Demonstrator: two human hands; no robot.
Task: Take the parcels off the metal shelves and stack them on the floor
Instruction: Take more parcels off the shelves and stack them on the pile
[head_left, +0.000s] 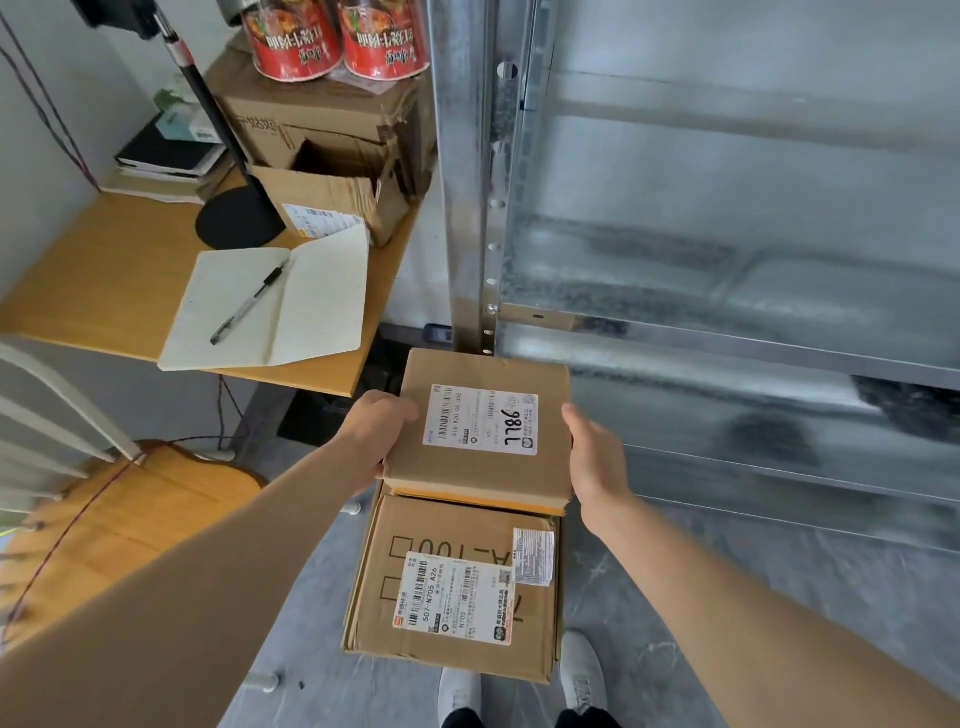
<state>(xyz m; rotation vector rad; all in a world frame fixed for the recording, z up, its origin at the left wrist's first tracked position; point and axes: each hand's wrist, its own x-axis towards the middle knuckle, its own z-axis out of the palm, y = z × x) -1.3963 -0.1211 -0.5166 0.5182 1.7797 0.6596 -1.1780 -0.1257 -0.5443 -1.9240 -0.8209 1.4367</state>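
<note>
Down by the foot of the metal shelves, you're holding a small parcel between both palms, left hand and right hand each pressing a side, fingers closed in on it, so the grip is all squeeze and no support underneath. It's hovering over the bigger parcel on the floor, maybe touching, hard to say. If you're letting go with it sitting this far toward the back edge, it could tip off behind.
</note>
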